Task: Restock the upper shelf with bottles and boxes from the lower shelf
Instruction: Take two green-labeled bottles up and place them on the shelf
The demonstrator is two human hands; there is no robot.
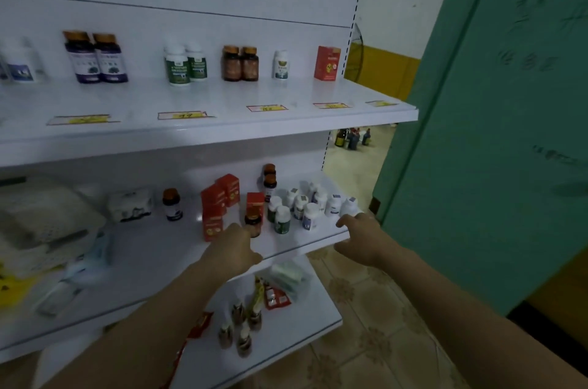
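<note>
The upper shelf [222, 131] carries purple bottles [95, 56], green-label white bottles [186, 64], two amber bottles [240, 63], a small white bottle [280, 64] and a red box [327, 63]. On the lower shelf [152, 248] stand several red boxes [219, 197], a small amber bottle [253, 223], a dark bottle [172, 204] and a cluster of white bottles [313, 205]. My left hand [237, 248] reaches over the shelf edge, its fingertips at the small amber bottle and the front red box. My right hand [362, 237] hovers open by the rightmost white bottles, holding nothing.
A white perforated basket [41, 223] and a white pack [129, 204] sit at the lower shelf's left. The bottom shelf [286, 337] holds small vials and packets. A green door [496, 121] stands close on the right. More bottles [351, 137] stand on the floor behind.
</note>
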